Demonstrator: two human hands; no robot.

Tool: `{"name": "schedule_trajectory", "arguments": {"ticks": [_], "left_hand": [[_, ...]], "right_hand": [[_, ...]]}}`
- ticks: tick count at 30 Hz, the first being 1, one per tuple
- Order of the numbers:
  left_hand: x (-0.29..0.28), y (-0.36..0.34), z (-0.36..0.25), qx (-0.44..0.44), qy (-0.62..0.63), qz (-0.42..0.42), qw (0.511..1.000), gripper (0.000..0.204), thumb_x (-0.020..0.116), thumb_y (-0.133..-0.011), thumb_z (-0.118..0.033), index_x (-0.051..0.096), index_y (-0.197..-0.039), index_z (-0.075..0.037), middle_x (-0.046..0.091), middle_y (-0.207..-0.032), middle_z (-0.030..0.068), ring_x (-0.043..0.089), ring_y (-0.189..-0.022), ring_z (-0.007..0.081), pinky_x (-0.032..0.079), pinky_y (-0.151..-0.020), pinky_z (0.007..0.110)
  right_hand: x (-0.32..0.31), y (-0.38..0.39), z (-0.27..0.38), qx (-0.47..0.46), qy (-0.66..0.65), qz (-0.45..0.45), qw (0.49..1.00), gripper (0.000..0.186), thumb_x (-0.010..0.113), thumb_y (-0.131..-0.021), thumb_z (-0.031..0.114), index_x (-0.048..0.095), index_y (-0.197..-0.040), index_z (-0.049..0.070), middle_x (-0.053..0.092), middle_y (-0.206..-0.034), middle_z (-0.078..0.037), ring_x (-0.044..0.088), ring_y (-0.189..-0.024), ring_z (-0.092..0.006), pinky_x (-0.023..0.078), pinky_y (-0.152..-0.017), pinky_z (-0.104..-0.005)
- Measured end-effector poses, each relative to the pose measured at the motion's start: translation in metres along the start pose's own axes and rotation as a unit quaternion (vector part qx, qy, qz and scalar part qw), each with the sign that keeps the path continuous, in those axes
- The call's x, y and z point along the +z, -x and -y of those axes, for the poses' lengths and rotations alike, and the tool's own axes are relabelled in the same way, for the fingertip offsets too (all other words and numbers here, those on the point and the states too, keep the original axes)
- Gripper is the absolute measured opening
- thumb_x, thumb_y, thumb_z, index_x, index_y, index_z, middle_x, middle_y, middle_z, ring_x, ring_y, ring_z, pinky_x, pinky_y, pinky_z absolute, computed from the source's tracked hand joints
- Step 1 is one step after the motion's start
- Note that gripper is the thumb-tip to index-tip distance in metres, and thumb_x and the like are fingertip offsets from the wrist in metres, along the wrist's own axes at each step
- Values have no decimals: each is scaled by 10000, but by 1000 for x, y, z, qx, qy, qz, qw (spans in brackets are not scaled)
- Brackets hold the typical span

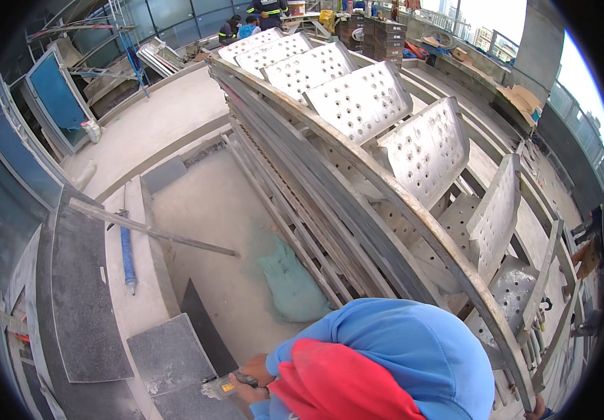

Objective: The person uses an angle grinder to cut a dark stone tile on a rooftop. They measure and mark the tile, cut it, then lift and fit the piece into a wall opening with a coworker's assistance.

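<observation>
The wearer's apparent right hand [538, 407], lower right, grip unclear, is beside a curved rail [422, 213] stretching upper left; lower centre, a co-worker's hands [255, 368] hold a power tool [226, 387].

Six raised perforated panels [361, 101], two blue-paned frames [60, 96], one handheld tool [221, 386]
Panels from eleven to three o'clock; frames between nine and ten; tool at seven.

Head-worn wide fisheye view, facing down and ahead, close above a blue-clad person [414, 350], a curved rail [456, 253] receding forward, buildings [485, 37] far off.
</observation>
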State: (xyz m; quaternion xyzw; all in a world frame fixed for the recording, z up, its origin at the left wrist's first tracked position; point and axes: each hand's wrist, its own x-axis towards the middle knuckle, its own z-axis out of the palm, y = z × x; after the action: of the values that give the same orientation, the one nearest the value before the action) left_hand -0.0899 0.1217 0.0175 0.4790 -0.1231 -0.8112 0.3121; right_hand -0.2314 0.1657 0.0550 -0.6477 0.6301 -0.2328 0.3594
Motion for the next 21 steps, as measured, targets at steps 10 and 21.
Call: {"name": "schedule_trajectory", "arguments": {"ticks": [10,21], "left_hand": [[-31,-29,-24,32,-17,-44,998,564,605,-988,-544,589,-1264,-53,669,-1200,118,673,-1083,278,557,-944,444],[-43,-40,-58,98,25,-148,984,423,699,-973,-402,615,-1213,-65,696,-1069,75,702,-952,239,584,-864,420]], "right_hand": [[7,-31,11,-2,-2,41,999,491,797,-681,222,625,-1097,26,722,-1013,-229,703,-1012,-425,553,-882,-514],[22,-76,26,15,23,86,996,516,767,-720,254,578,-1120,-13,729,-1017,-251,714,-971,-436,576,-853,-516]]}}
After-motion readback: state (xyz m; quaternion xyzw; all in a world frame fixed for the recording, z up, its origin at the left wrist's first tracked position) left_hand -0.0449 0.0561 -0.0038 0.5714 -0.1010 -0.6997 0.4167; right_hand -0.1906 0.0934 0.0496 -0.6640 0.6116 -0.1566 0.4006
